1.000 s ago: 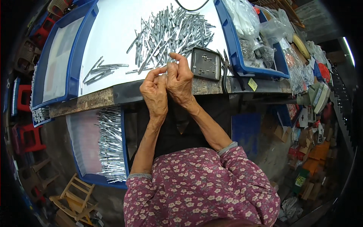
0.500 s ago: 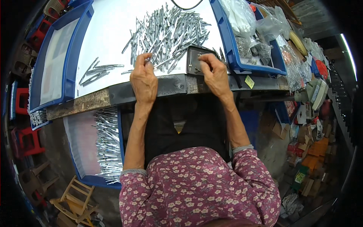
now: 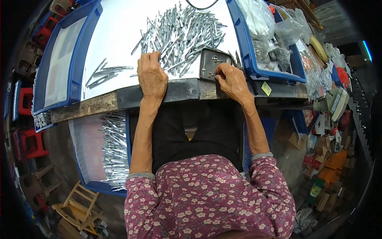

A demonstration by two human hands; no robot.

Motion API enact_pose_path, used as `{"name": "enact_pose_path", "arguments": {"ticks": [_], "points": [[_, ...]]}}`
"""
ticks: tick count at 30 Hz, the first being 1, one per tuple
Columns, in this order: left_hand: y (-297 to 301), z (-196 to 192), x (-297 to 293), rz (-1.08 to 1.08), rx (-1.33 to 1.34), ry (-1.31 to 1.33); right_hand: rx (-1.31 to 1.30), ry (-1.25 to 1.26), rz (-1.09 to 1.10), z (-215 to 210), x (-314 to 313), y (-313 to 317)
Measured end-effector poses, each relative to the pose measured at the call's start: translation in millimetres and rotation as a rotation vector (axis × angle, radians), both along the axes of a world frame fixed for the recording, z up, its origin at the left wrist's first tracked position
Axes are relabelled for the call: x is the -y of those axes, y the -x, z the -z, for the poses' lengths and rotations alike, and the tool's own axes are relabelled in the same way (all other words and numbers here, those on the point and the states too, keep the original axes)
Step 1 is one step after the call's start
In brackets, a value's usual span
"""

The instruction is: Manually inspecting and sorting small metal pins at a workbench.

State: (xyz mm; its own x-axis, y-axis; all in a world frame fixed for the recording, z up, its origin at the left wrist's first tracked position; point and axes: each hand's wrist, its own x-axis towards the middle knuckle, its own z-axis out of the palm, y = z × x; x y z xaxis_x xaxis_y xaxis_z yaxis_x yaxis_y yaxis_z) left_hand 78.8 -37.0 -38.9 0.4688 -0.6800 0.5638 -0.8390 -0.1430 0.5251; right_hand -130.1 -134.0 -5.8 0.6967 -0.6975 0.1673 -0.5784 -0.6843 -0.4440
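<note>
My left hand (image 3: pixel 152 76) is at the near edge of a large heap of slim grey metal rods (image 3: pixel 181 34), back of the hand up. Its fingers are bent and closed, with the tips hidden, so what they hold does not show. At a small dark tray (image 3: pixel 207 65) holding several tiny shiny parts, my right hand (image 3: pixel 235 83) has its fingertips pinched together over the tray's lower right part. Anything in that pinch is too small to make out. Left of the heap, a few separate rods (image 3: pixel 105 73) lie loosely on the white table surface (image 3: pixel 115 36).
Tall blue bins flank the work surface: one on the left (image 3: pixel 75 67) with a pale lining, one on the right (image 3: pixel 254 67) with plastic bags. Below the table's worn front edge (image 3: pixel 159 92), a blue bin (image 3: pixel 101 186) holds many rods. A wooden stool (image 3: pixel 81 205) stands lower left.
My left hand has turned so its fingers point at the heap and hide their tips. My right hand has moved right and down, from above the tray to its lower right part.
</note>
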Motion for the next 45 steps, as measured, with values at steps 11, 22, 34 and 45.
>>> {"name": "enact_pose_path", "arguments": {"ticks": [11, 22, 34, 45], "points": [[3.3, -7.3, -10.6, 0.088, -0.089, 0.159, -0.032, 0.141, -0.039, 10.9, 5.6, -6.5], [-37.8, -5.4, -69.4, -0.150, -0.068, 0.200, 0.064, 0.060, -0.028, 6.8, 4.6, -11.5], [-109.2, -0.2, -96.1, -0.263, 0.069, -0.095, 0.280, -0.272, 0.080, 6.5, 2.4, -16.8], [-107.7, 5.3, -96.2, -0.246, 0.094, -0.237, 0.532, -0.505, 0.115, 7.7, -2.1, -22.0]]}}
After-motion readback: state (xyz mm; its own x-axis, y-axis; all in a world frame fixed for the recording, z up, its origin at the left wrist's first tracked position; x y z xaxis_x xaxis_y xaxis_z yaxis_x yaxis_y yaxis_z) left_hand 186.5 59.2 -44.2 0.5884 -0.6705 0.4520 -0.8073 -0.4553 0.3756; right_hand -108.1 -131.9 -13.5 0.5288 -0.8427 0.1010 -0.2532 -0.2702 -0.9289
